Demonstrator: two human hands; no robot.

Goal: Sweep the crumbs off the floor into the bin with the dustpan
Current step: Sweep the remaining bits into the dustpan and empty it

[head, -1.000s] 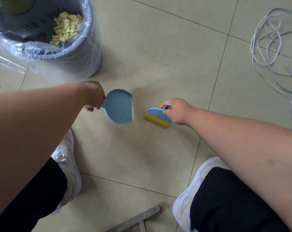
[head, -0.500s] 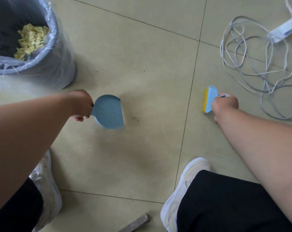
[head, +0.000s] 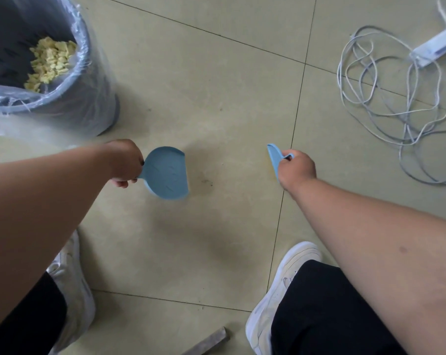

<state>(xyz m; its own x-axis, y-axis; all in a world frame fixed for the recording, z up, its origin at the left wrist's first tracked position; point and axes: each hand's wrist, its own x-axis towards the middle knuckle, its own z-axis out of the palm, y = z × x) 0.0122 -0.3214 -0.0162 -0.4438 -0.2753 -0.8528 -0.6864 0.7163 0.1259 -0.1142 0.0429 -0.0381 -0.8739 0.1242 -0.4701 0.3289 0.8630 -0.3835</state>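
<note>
My left hand (head: 124, 162) grips the handle of a small blue dustpan (head: 167, 174), which is held low over the tiled floor with its flat lip pointing right. The pan looks empty. My right hand (head: 296, 169) grips the loop handle of a small blue brush (head: 274, 156), seen edge-on, its yellow bristles barely showing on its left side. A gap of bare tile separates brush and pan. At the top left stands the grey bin (head: 83, 80), lined with a clear bag, with yellow crumbs (head: 51, 62) inside.
A tangle of white cable (head: 385, 108) with a white adapter (head: 437, 47) lies on the floor at the right. My two white shoes (head: 283, 285) are planted below. A grey strip (head: 209, 342) lies at the bottom edge.
My right hand has brought the brush back leftward, toward the dustpan, and turned it edge-on after swinging it out to the right. The dustpan has stayed near the same spot.
</note>
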